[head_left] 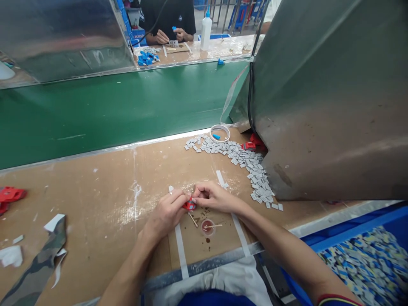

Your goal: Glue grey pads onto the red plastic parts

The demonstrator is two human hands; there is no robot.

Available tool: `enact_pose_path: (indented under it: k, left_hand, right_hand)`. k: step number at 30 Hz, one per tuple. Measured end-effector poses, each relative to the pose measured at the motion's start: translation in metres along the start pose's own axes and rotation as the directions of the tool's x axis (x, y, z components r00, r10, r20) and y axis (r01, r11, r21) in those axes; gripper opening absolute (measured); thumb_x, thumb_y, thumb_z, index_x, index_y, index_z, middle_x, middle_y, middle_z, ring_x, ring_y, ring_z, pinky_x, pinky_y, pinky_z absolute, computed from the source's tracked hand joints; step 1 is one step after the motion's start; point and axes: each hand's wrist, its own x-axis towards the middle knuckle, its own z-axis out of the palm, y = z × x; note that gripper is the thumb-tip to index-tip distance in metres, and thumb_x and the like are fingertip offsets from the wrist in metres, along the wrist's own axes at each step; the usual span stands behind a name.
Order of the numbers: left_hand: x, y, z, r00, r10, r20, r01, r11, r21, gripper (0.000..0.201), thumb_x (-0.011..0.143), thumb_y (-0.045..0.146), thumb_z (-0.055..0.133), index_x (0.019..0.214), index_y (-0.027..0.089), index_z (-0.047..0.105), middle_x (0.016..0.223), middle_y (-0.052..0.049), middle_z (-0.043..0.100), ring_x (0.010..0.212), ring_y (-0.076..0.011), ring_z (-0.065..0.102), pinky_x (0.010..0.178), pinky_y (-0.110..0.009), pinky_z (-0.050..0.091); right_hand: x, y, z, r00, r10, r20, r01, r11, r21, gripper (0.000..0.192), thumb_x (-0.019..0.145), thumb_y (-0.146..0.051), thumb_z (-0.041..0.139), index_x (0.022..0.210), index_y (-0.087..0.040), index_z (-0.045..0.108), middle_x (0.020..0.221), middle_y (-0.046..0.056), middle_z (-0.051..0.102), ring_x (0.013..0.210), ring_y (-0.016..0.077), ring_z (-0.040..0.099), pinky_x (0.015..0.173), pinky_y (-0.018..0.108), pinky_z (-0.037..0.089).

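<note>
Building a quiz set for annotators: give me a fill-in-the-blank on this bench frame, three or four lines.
1. Both hands, left hand and right hand, pinch a small ____ part.
2. The pile of small grey pieces lies to the person's ____.
3. The conveyor belt beyond the bench is ____.
4. The small dish near the hands holds a thin ____.

Missing words: red; right; green; stick
</note>
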Motion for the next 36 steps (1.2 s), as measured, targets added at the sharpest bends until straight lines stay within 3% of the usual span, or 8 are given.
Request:
enact_pose_path:
  k: [3,6,11,14,16,20,25,36]
  left_hand:
    - [0.000,0.002,-0.001,1.000,0.017,0.010,-0.017,0.998,0.065,0.016,0.098,0.011,0.048,0.096,0.018,0.063,0.085,-0.005,0.068,0.072,-0.0165,0.064,0.063,-0.024,0.050]
    - [0.001,0.003,-0.003,0.999,0.012,-0.045,-0.009,0.998,0.067,0.016,0.096,0.009,0.051,0.103,0.018,0.062,0.089,-0.005,0.068,0.075,-0.0162,0.065,0.066,-0.024,0.052]
    - [0.003,0.001,-0.004,0.972,-0.135,-0.194,0.104,0.982,-0.160,0.023,0.091,0.006,0.059,0.109,0.021,0.058,0.101,-0.006,0.068,0.094,-0.0165,0.068,0.080,-0.025,0.055]
    - [0.001,-0.003,0.000,0.945,-0.237,-0.223,0.159,0.935,-0.318,0.020,0.090,0.010,0.063,0.105,0.022,0.057,0.103,-0.007,0.068,0.097,-0.0172,0.068,0.082,-0.027,0.056]
    - [0.001,-0.004,0.002,0.934,-0.313,-0.174,0.221,0.885,-0.409,0.017,0.089,0.014,0.067,0.102,0.021,0.058,0.105,-0.008,0.068,0.099,-0.0188,0.068,0.086,-0.031,0.056]
    - [0.004,-0.003,0.004,0.903,-0.430,-0.002,0.358,0.754,-0.551,0.014,0.090,0.024,0.069,0.102,0.018,0.064,0.116,-0.014,0.069,0.110,-0.0240,0.067,0.097,-0.039,0.053]
    - [0.008,0.000,0.005,0.838,-0.546,0.020,0.417,0.616,-0.668,0.018,0.094,0.034,0.065,0.093,0.016,0.068,0.110,-0.014,0.072,0.105,-0.0233,0.069,0.091,-0.037,0.055]
    - [0.002,-0.006,0.011,0.839,-0.544,0.023,0.435,0.646,-0.628,0.031,0.089,0.042,0.071,0.073,0.015,0.068,0.089,-0.009,0.069,0.088,-0.0204,0.068,0.080,-0.033,0.052]
  right_hand:
    - [0.001,-0.002,0.001,1.000,0.010,-0.009,-0.010,1.000,0.003,0.028,0.090,-0.041,0.065,0.079,-0.015,0.063,0.064,-0.003,0.054,0.055,0.0086,0.040,0.050,0.022,0.028]
    - [0.001,-0.006,-0.002,0.997,-0.070,-0.033,0.071,0.996,0.046,0.030,0.089,-0.044,0.067,0.082,-0.015,0.064,0.074,-0.001,0.057,0.061,0.0101,0.046,0.054,0.023,0.034]
    - [0.001,-0.008,-0.003,0.982,-0.153,-0.109,0.169,0.972,0.161,0.039,0.084,-0.040,0.077,0.112,-0.017,0.063,0.105,0.006,0.064,0.090,0.0159,0.061,0.079,0.029,0.050]
    - [0.001,-0.007,0.004,0.991,-0.118,-0.054,0.129,0.944,0.302,0.041,0.085,-0.041,0.077,0.113,-0.016,0.061,0.107,0.007,0.067,0.096,0.0171,0.064,0.089,0.032,0.051]
    - [0.002,-0.005,0.007,0.991,-0.106,-0.086,0.128,0.940,0.317,0.039,0.085,-0.042,0.076,0.110,-0.016,0.062,0.104,0.007,0.068,0.094,0.0166,0.065,0.088,0.032,0.052]
    - [0.003,-0.006,0.006,0.963,-0.126,-0.240,0.174,0.967,0.189,0.033,0.084,-0.039,0.076,0.105,-0.016,0.064,0.103,0.006,0.064,0.088,0.0161,0.065,0.080,0.030,0.055]
    - [0.001,-0.009,0.007,0.923,-0.226,-0.310,0.241,0.971,0.010,0.022,0.088,-0.032,0.072,0.103,-0.017,0.067,0.104,0.006,0.060,0.092,0.0174,0.065,0.083,0.032,0.057]
    - [-0.002,-0.001,0.011,0.923,-0.300,-0.240,0.245,0.941,-0.234,0.018,0.095,-0.025,0.063,0.109,-0.016,0.066,0.098,0.005,0.053,0.082,0.0162,0.062,0.076,0.031,0.056]
